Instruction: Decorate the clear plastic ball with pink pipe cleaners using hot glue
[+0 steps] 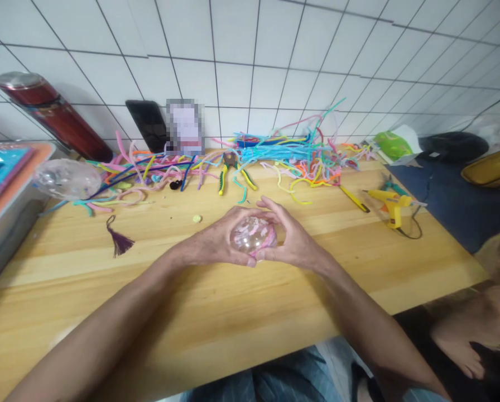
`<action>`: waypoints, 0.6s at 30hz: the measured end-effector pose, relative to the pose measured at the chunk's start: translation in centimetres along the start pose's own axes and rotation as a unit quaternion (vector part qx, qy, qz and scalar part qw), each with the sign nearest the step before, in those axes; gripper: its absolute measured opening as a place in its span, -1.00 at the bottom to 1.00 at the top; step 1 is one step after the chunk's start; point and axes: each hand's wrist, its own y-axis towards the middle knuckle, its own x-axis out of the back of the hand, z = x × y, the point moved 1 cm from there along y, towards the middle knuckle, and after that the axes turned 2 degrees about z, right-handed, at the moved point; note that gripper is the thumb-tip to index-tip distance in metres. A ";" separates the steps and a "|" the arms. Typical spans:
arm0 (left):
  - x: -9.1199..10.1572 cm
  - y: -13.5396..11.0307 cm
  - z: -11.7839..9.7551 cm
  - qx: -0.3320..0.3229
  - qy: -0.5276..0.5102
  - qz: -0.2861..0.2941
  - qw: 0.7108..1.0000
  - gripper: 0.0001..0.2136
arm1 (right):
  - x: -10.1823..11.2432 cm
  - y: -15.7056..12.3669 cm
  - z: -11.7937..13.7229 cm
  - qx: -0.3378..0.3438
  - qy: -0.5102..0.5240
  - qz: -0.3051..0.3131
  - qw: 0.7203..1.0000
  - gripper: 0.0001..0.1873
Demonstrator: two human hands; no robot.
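A clear plastic ball [252, 233] with pink and white bits inside is held above the wooden table, near its middle. My left hand [220, 237] wraps round the ball's left side, thumb along the bottom. On the other side my right hand [294, 237] cups it, fingertips meeting those of the left at the top and the thumbs close together below. A pink strand [269, 239] shows at the ball's right side; whether it lies inside or outside I cannot tell. Just beyond my hands lie yellow-green pliers [232, 167] with open handles.
Bundles of colourful pipe cleaners [275, 149] run along the tiled wall. At left are a red thermos [61, 117], another clear ball [68, 178] and a dark tassel [119, 239]. A yellow glue gun [392, 206] and a yellow cutter [354, 199] lie right. Another person's leg [484, 318] is at lower right.
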 end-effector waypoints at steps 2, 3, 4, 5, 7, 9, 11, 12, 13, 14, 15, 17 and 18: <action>-0.2 -0.1 0.2 -0.003 0.027 -0.007 1.000 -0.27 | -0.1 0.0 0.0 0.007 0.017 -0.007 1.000 0.24; -0.3 -0.2 0.3 -0.002 0.024 -0.007 1.000 -0.29 | -0.1 0.0 0.0 0.008 0.027 -0.009 1.000 0.26; -0.4 -0.3 0.4 -0.001 0.014 -0.004 1.000 -0.29 | -0.2 0.0 0.0 0.010 0.035 -0.010 0.999 0.28; -0.6 -0.4 0.5 0.003 0.001 0.002 1.000 -0.29 | -0.2 0.0 -0.1 0.013 0.037 -0.013 0.999 0.29; -0.8 -0.5 0.6 0.013 -0.019 0.008 1.000 -0.26 | -0.2 0.0 -0.1 0.020 0.028 -0.029 0.999 0.32; -0.9 -0.5 0.7 0.015 -0.006 -0.004 1.000 -0.22 | -0.2 0.1 -0.3 0.025 0.007 -0.058 0.998 0.37; -0.8 -0.3 0.7 -0.008 0.030 -0.025 0.999 -0.19 | -0.1 0.1 -0.6 0.010 -0.016 -0.087 0.996 0.44; -0.7 -0.2 0.7 -0.023 0.049 -0.035 0.998 -0.20 | -0.1 0.1 -0.8 -0.007 -0.025 -0.099 0.995 0.47; -0.7 -0.1 0.8 -0.036 0.065 -0.044 0.996 -0.22 | -0.2 0.1 -1.0 -0.030 -0.029 -0.108 0.993 0.48; -0.7 0.0 0.9 -0.045 0.075 -0.054 0.995 -0.25 | -0.2 0.1 -1.1 -0.055 -0.026 -0.113 0.992 0.44; -0.7 0.0 0.9 -0.051 0.080 -0.064 0.993 -0.28 | -0.2 0.1 -1.2 -0.077 -0.016 -0.111 0.991 0.36; -0.8 0.1 1.0 -0.060 0.075 -0.080 0.992 -0.30 | -0.4 0.3 -1.3 -0.102 0.021 -0.078 0.992 0.07; -0.9 0.1 0.9 -0.062 0.067 -0.083 0.992 -0.30 | -0.5 0.4 -1.2 -0.103 0.042 -0.054 0.992 -0.09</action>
